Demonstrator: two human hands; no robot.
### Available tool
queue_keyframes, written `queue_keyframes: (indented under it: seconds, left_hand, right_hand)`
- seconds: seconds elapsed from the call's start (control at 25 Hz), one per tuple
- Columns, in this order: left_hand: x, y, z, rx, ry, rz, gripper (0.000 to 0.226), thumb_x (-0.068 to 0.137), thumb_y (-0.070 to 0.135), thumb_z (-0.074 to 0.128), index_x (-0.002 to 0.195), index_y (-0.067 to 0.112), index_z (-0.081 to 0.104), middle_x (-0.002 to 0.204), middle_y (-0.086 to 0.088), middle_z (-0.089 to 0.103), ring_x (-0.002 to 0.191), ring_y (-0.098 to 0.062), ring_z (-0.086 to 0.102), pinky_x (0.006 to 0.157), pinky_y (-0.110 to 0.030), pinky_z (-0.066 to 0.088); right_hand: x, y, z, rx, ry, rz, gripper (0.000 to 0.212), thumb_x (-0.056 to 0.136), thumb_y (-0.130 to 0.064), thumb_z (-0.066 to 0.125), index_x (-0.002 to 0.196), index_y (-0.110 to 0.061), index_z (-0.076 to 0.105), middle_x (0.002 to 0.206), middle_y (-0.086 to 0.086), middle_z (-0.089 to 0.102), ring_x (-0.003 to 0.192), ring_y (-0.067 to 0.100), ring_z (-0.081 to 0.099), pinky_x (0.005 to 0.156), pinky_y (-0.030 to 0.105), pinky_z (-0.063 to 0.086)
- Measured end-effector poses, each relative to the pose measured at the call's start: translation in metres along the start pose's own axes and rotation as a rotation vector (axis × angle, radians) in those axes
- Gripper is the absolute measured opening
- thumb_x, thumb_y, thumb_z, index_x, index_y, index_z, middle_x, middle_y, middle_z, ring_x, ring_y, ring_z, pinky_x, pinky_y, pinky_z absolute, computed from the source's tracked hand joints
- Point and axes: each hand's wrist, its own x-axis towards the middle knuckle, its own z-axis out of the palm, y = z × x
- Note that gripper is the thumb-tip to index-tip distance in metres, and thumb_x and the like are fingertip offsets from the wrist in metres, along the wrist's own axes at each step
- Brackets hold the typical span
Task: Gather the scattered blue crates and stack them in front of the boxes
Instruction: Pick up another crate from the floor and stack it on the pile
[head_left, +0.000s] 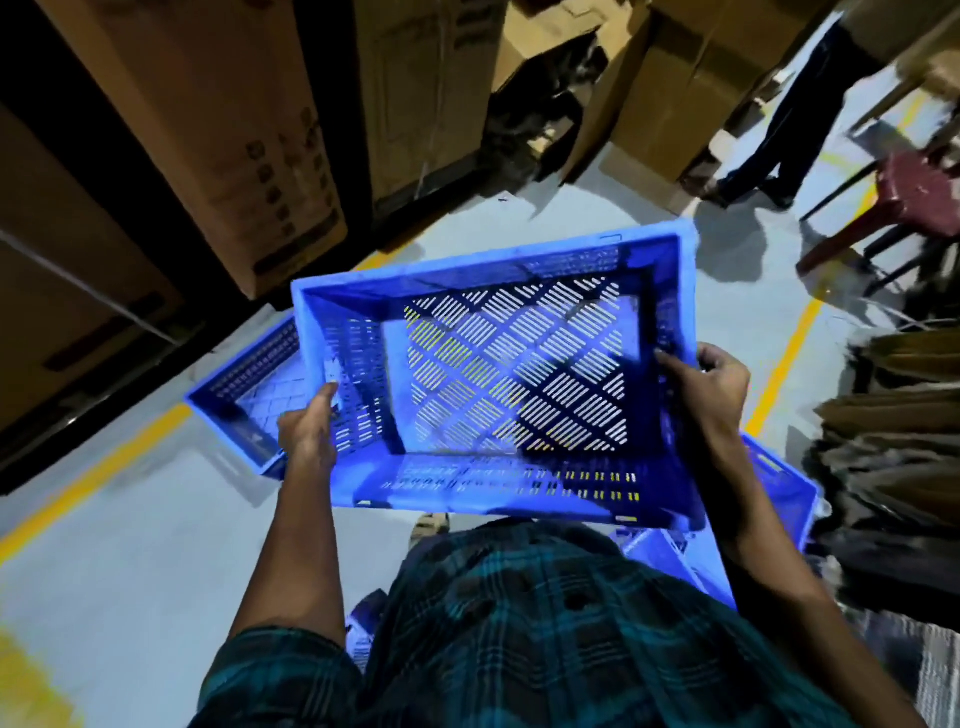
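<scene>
carry step: slotted blue crate (493, 374) held in the air at chest height, left hand (307, 432) and right hand (714, 384) fingers curled over opposite rims. next: lower it squarely into floor crate (244, 395) beside cardboard boxes (208, 130).

Dim, hard shadows, blurred warped edges

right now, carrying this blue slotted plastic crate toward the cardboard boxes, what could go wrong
The held blue slotted plastic crate hides the floor ahead, so feet may catch the blue crate lying on the floor. The left hand and right hand grip only side rims, so it could tip or slip.
</scene>
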Motion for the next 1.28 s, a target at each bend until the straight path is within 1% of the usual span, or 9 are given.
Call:
queue_keyframes:
  seconds: [0.08,0.16,0.32,0.44,0.52,0.76,1.04,1.16,1.28]
  left_hand:
    - [0.002,0.013,-0.010,0.007,0.115,0.025,0.045,0.066,0.054,0.078,0.068,0.017,0.052,0.063,0.002,0.054,0.053,-0.016,0.048,0.057,-0.028,0.041]
    - [-0.004,0.028,-0.019,0.073,0.220,0.030,0.050,0.065,0.063,0.074,0.068,0.014,0.060,0.070,-0.001,0.064,0.059,-0.021,0.060,0.057,-0.029,0.048]
    - [-0.025,0.049,-0.022,0.223,0.463,0.057,0.073,0.058,0.077,0.068,0.094,0.014,0.070,0.100,-0.011,0.073,0.095,-0.036,0.069,0.084,-0.038,0.051]
    - [-0.039,0.060,-0.011,0.194,0.579,0.096,0.069,0.065,0.073,0.070,0.098,0.013,0.069,0.109,-0.016,0.071,0.103,-0.039,0.066,0.090,-0.043,0.049]
    - [-0.047,0.062,-0.002,0.170,0.614,0.095,0.068,0.069,0.071,0.069,0.102,0.012,0.069,0.111,-0.018,0.070,0.105,-0.040,0.065,0.092,-0.043,0.049]
    - [-0.048,0.064,-0.003,0.034,0.774,0.040,0.060,0.078,0.062,0.068,0.106,0.010,0.067,0.112,-0.019,0.070,0.105,-0.039,0.065,0.094,-0.040,0.047]
    - [0.036,0.068,-0.036,0.029,0.778,-0.090,0.056,0.083,0.059,0.065,0.104,0.008,0.065,0.106,-0.017,0.069,0.100,-0.038,0.065,0.084,-0.038,0.047]
    - [0.078,0.065,-0.062,0.045,0.681,-0.144,0.057,0.085,0.055,0.065,0.107,0.003,0.062,0.109,-0.021,0.067,0.103,-0.040,0.064,0.080,-0.038,0.046]
    - [0.125,0.061,-0.091,0.038,0.611,-0.163,0.046,0.087,0.045,0.065,0.091,0.000,0.059,0.092,-0.021,0.063,0.096,-0.038,0.066,0.069,-0.035,0.044]
  right_hand:
    - [0.012,0.002,0.020,-0.059,-0.038,-0.004,0.024,0.058,-0.041,0.073,0.063,-0.019,0.067,0.061,0.002,0.059,0.057,0.014,0.047,0.060,0.039,0.041]
    - [0.027,0.009,0.035,-0.100,-0.054,-0.018,0.018,0.063,-0.037,0.071,0.062,-0.020,0.066,0.060,0.004,0.060,0.055,0.012,0.048,0.061,0.041,0.044]
    - [0.087,0.032,0.059,-0.129,-0.130,-0.025,0.022,0.061,-0.044,0.066,0.071,-0.025,0.072,0.065,0.008,0.066,0.064,0.024,0.060,0.070,0.059,0.054]
    - [0.114,0.009,0.083,-0.186,-0.197,-0.087,0.040,0.070,-0.047,0.057,0.070,-0.007,0.065,0.067,0.021,0.066,0.063,0.026,0.058,0.068,0.046,0.053]
    - [0.129,-0.011,0.102,-0.192,-0.249,-0.143,0.042,0.076,-0.046,0.055,0.079,-0.006,0.068,0.073,0.019,0.067,0.069,0.024,0.058,0.067,0.034,0.046]
    - [0.167,-0.039,0.189,-0.325,-0.494,-0.213,0.042,0.079,-0.043,0.060,0.093,-0.004,0.069,0.089,0.019,0.073,0.086,0.035,0.068,0.080,0.043,0.054]
    - [0.159,-0.046,0.323,-0.497,-0.655,-0.160,0.046,0.082,-0.046,0.066,0.104,-0.006,0.067,0.102,0.017,0.072,0.095,0.032,0.068,0.083,0.037,0.052]
    - [0.148,-0.044,0.372,-0.519,-0.673,-0.129,0.053,0.077,-0.053,0.067,0.100,-0.005,0.067,0.092,0.014,0.072,0.083,0.028,0.066,0.070,0.029,0.047]
    - [0.139,-0.042,0.433,-0.601,-0.740,-0.116,0.054,0.074,-0.058,0.065,0.087,-0.005,0.066,0.075,0.013,0.065,0.067,0.026,0.058,0.061,0.029,0.042]
